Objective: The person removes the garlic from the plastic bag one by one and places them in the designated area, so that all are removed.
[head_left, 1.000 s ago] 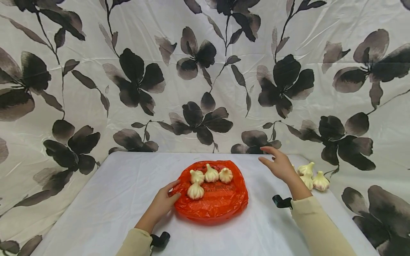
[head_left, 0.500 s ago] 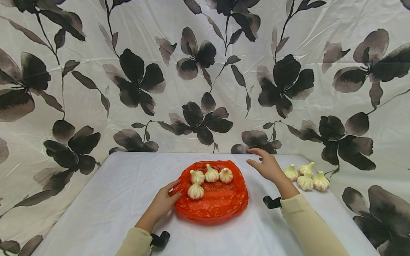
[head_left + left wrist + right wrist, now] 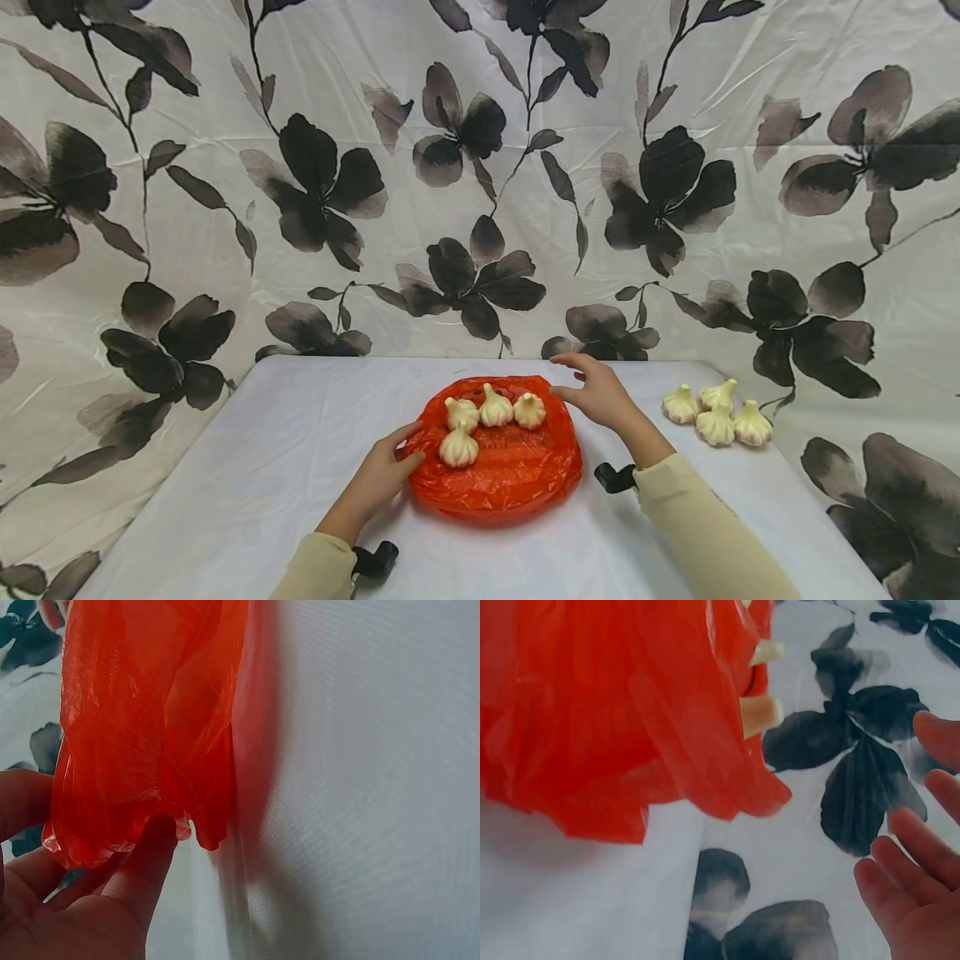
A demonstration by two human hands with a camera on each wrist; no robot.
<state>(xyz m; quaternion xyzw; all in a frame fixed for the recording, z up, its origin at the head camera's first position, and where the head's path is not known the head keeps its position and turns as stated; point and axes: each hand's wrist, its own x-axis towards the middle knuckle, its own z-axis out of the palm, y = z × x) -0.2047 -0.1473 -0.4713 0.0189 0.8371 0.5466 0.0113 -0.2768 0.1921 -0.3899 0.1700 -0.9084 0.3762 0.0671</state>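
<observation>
- On the table [image 3: 247,483], the red bag [image 3: 525,477] is gripped at left by the left hand [image 3: 381,477].
- Four garlic bulbs [image 3: 458,448] are borne on it.
- Nothing is held by the loosely spread right hand [image 3: 602,400] near the bag's right.

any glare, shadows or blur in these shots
Head view: bright, small shiny highlights on the red plastic; left wrist view: dimmer, reddish shadow beside it on the white tabletop; right wrist view: also dimmer, the floral backdrop slightly soft.

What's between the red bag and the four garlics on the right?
In the head view, the right hand and wrist show between the red bag and the four garlics, with white tabletop around them.
</observation>
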